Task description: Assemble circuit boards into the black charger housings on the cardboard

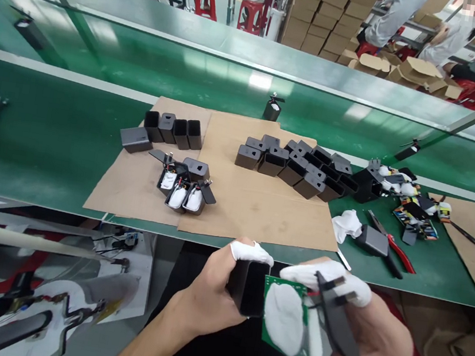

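Note:
My left hand (215,285), with a white cover on the thumb, is wrapped round a black rectangular charger housing (254,290). The housing's open end faces right. In my right hand (378,336), whose fingertips wear white covers, is a green circuit board (264,328) with a white putty-like lump (285,319) on it. A dark end cap with plug prongs (342,330) hangs on wires by the board, within the same grip. The board's left edge is right beside the housing's mouth; whether they touch I cannot tell.
Cardboard sheets (234,201) cover part of the green bench. Several empty housings (297,166) stand right of centre, with more (173,130) at left. Filled housings (181,193) sit nearer me. Red-handled pliers (400,253), a grey block (373,240) and a pile of board assemblies (415,213) lie at right.

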### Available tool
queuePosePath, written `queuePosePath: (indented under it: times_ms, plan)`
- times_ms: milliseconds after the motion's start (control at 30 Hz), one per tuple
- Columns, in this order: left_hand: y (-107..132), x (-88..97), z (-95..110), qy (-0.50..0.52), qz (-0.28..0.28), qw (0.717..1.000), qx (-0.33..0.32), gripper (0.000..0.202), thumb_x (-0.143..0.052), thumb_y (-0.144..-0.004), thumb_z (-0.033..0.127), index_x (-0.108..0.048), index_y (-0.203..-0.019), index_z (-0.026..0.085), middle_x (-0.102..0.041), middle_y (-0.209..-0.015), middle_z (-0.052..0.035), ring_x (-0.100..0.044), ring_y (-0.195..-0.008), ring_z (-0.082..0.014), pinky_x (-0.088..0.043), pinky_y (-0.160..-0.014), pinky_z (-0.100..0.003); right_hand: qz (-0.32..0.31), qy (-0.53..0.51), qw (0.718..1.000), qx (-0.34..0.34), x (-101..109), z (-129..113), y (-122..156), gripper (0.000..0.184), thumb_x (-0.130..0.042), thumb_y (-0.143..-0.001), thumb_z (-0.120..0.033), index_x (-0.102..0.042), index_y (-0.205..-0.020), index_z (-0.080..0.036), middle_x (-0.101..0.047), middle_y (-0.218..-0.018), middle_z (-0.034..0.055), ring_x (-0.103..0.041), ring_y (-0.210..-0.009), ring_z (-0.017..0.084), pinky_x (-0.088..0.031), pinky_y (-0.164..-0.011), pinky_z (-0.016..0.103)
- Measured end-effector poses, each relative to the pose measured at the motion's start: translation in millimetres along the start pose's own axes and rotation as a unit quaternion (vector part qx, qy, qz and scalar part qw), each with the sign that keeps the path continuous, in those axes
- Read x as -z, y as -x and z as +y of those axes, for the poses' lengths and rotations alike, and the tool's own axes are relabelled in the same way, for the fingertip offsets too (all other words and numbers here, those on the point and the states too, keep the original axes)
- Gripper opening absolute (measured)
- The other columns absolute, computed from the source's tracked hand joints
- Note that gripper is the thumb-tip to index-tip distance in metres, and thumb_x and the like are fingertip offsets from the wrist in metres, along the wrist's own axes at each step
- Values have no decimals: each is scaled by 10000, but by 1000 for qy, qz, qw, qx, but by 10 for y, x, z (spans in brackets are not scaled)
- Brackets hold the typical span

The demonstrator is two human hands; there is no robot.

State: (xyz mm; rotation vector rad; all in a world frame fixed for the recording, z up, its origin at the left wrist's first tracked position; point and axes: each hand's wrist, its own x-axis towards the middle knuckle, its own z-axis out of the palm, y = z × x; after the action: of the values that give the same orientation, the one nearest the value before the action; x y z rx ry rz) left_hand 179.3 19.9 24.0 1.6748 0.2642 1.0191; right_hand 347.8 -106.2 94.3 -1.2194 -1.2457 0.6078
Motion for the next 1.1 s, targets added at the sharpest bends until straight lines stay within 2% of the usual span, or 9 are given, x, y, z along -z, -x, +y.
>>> queuePosePath:
  times_ms: [100,233,367,533,700,900,1100]
  plan:
    - [-33,-6,29,8,-15,1000,-13,618,-869,-769,79,-616,-1304,257,-662,-1037,-52,-696,-878,-202,-601,-743,-324,-38,21,999,20,-2,51,-63,681,-991,-786,-333,-676,-1390,-318,-768,-1122,103,-766,-905,306,-707,-724,424]
    - [-25,7,41,-3,-18,1000,-20,604,-864,-794,96,-612,-1321,245,-646,-1015,-35,-672,-860,-183,-581,-736,-304,-36,51,998,26,-42,74,-70,763,-1016,-745,-278,-646,-1410,-320,-775,-1097,95,-754,-872,301,-692,-694,432]
    - [0,-3,34,-2,-15,1000,-3,566,-833,-811,79,-611,-1303,252,-662,-1049,-51,-664,-852,-184,-580,-722,-310,-44,70,996,27,-79,65,-79,757,-1000,-739,-218,-643,-1400,-309,-775,-1078,82,-742,-816,279,-667,-647,406]
    - [8,-19,28,0,-10,1000,7,528,-825,-827,111,-596,-1280,256,-665,-1045,-54,-676,-867,-198,-602,-737,-332,-75,75,993,52,-79,38,-147,762,-942,-790,-138,-608,-1453,-305,-752,-1082,76,-731,-908,291,-651,-731,419]
    - [15,-7,37,-20,-13,1000,14,506,-817,-848,128,-582,-1281,245,-692,-1076,-76,-700,-926,-218,-619,-751,-341,-103,71,991,46,-71,31,-163,783,-929,-771,-56,-603,-1446,-283,-721,-1129,85,-702,-961,284,-625,-764,406]
    - [-9,10,51,-35,-14,999,0,470,-811,-871,178,-582,-1277,236,-690,-1059,-76,-697,-888,-212,-621,-738,-345,-113,83,989,49,-72,35,-150,784,-914,-780,-48,-585,-1457,-268,-688,-1116,86,-672,-961,280,-606,-775,414]
    - [10,-10,27,-24,-9,999,22,488,-836,-836,151,-567,-1230,258,-632,-993,-24,-649,-820,-180,-599,-706,-323,-109,94,988,59,-81,46,-166,796,-916,-804,-78,-559,-1481,-293,-685,-1112,80,-662,-965,281,-593,-774,408]
